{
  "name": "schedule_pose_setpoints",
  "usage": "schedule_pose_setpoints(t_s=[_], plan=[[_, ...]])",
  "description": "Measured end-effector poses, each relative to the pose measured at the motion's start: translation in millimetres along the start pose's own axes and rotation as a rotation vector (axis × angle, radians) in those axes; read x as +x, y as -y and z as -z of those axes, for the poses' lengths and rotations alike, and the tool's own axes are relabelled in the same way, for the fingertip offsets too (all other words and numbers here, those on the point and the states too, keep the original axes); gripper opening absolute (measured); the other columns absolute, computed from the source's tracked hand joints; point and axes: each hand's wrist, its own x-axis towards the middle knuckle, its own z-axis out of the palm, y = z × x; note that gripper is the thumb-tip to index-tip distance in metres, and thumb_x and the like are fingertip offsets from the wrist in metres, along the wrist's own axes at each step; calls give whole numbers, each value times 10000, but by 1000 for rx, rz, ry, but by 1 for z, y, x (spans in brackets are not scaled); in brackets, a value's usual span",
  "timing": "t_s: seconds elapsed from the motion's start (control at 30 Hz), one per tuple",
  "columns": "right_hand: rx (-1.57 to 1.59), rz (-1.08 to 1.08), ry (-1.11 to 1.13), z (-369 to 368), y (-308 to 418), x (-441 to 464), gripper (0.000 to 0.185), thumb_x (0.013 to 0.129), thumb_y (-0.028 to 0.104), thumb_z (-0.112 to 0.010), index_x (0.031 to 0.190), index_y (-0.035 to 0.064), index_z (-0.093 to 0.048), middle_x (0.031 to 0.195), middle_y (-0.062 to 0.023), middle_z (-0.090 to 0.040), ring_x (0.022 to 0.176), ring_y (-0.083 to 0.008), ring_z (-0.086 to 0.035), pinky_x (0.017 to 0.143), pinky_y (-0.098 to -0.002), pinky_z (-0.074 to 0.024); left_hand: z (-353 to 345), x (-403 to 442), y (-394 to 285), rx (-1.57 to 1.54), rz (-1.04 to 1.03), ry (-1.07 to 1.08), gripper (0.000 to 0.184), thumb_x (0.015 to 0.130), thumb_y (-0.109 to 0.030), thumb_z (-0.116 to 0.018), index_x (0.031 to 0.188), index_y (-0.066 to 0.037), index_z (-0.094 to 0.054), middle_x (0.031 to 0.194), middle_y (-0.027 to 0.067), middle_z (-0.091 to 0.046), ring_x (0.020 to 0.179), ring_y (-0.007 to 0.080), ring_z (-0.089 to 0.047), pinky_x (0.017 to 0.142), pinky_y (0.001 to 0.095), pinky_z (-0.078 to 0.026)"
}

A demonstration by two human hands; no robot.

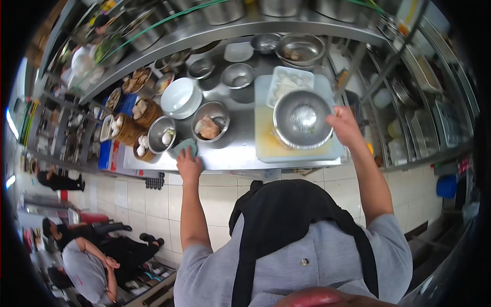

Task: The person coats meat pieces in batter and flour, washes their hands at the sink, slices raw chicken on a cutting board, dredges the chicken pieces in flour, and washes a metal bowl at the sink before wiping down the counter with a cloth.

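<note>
My right hand (pixel 343 124) grips the rim of a steel bowl (pixel 294 128) above a pale cutting board (pixel 263 143). Small green bits lie inside the bowl. Behind it, a white tray (pixel 292 81) of pale food rests on the board. My left hand (pixel 188 162) presses on a green cloth (pixel 185 147) at the counter's front edge; its fingers are partly spread. Beside the cloth are a steel bowl with an egg-like white item (pixel 166 138) and a steel bowl holding pinkish-tan food (pixel 208 128).
Bamboo steamers (pixel 130 134), white bowls (pixel 179 96) and more steel bowls (pixel 238 75) stand on the counter (pixel 232 153). A shelf (pixel 230 31) with pots crosses above the back. Racks (pixel 409 117) stand right. Several people are at lower left, one in a grey shirt (pixel 84 271).
</note>
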Motion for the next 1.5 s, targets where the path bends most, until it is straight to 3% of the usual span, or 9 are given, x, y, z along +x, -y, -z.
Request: schedule_pose_setpoints(t_s=[0.23, 0.47, 0.53, 0.7, 0.77, 0.8, 1.03, 1.27, 1.5], plan=[[350, 85, -359, 74, 42, -35, 177, 864, 154, -583, 767, 23, -652, 658, -9, -615, 548, -84, -561, 499, -264, -450, 94, -7, -97, -993, 126, -35, 359, 805, -95, -580, 1131, 47, -627, 1001, 140, -700, 901, 233, -665, 853, 337, -527], [17, 63, -558, 116, 78, -53, 239, 831, 138, -585, 637, 0, -595, 565, -3, -565, 493, -88, -540, 458, -270, -431, 210, 39, -446, -792, -1419, -264, 438, 756, 19, -645, 1186, -64, -658, 1245, 165, -610, 1150, 361, -582, 994, 420, -466], [-146, 176, -670, 122, 88, -60, 241, 804, 137, -594, 625, -21, -565, 531, -39, -532, 480, -104, -480, 454, -308, -388, 185, 51, -519, -661, -1558, -216, 394, 765, -11, -647, 1156, -61, -658, 1196, 166, -619, 1130, 364, -583, 974, 411, -474], [-445, 339, -933, 168, 51, -33, 277, 777, 190, -616, 628, -14, -503, 551, -170, -501, 480, -254, -478, 497, -417, -403, 104, 15, -615, -1111, -1214, 157, 305, 870, -97, -575, 1154, -26, -657, 1135, 206, -629, 1081, 352, -603, 954, 405, -482], [-838, 547, -947, 200, 25, -23, 248, 789, 218, -618, 690, 1, -553, 646, -207, -578, 559, -372, -566, 543, -463, -450, 112, -14, -639, -1287, -826, 876, 289, 885, -142, -579, 1112, 3, -684, 843, 91, -696, 856, 199, -648, 808, 336, -509], [-907, 453, -863, 214, 25, -32, 222, 808, 240, -607, 748, 27, -590, 732, -214, -619, 681, -422, -616, 599, -496, -479, 87, -13, -655, -1440, -1021, 762, 267, 889, -156, -588, 1075, 5, -694, 805, 45, -697, 765, 160, -619, 727, 349, -511], [-1133, 483, -865, 249, 32, -63, 194, 839, 153, -644, 740, 30, -530, 688, -205, -582, 669, -441, -570, 582, -491, -444, 171, -3, -466, -1229, -1057, 797, 316, 831, -125, -585, 1111, -9, -677, 1015, 131, -709, 950, 193, -656, 868, 326, -508], [-121, 149, -647, 114, 42, -96, 312, 821, 32, -545, 577, 104, -364, 593, 88, -358, 562, -19, -305, 473, -269, -236, 165, 12, -180, -981, -312, 897, 294, 820, -95, -589, 1074, 12, -689, 1009, 63, -706, 943, 124, -626, 857, 284, -496], [675, -300, -547, -3, -85, -65, 93, 889, 77, -553, 805, 107, -524, 695, 0, -551, 562, -101, -497, 521, -304, -467, 11, -16, -122, -268, -316, 345, 409, 830, -129, -612, 1230, -40, -616, 1255, 257, -594, 1122, 427, -591, 971, 469, -488]])
